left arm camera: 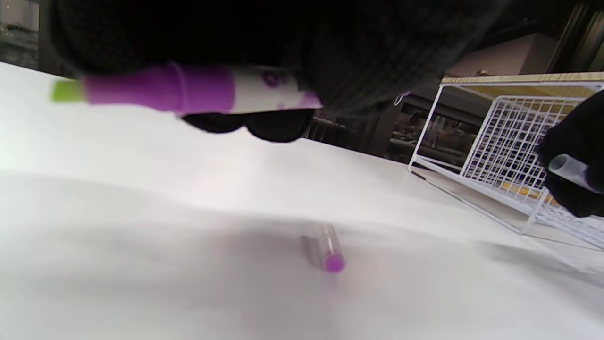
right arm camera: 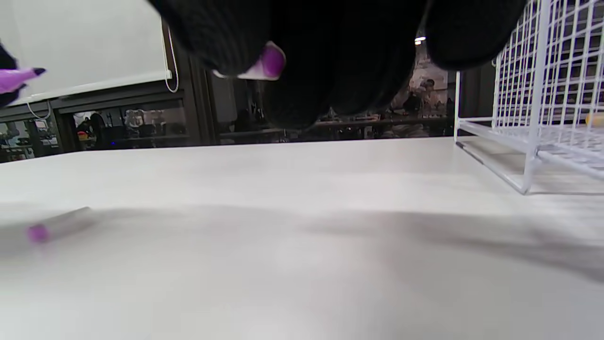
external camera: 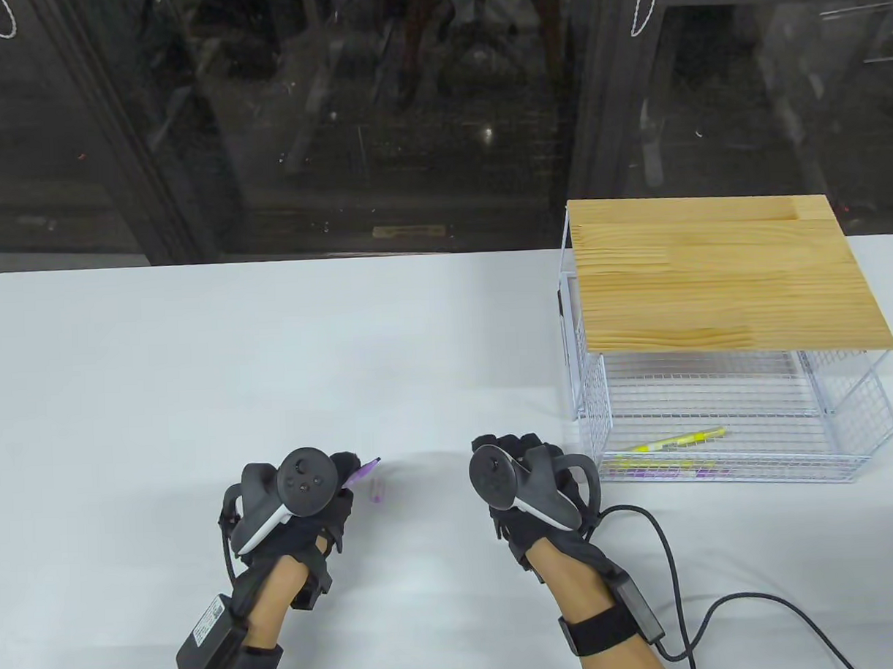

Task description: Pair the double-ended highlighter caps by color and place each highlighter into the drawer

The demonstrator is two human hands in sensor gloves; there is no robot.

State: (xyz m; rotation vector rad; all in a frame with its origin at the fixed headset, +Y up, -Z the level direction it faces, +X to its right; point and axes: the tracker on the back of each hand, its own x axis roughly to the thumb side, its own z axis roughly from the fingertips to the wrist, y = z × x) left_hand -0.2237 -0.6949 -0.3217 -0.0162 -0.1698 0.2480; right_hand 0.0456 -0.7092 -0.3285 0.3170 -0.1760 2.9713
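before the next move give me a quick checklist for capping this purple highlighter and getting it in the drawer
1. Left hand grips the purple highlighter: ok.
2. Right hand holds a cap with a purple end: ok.
3. Facing tip uncapped, ready for that cap: ok.
4. Second purple cap lies loose on the table, within sight: ok.
5. Drawer pulled out, highlighters already inside: ok.
6. Which cap fits which end: cannot tell.
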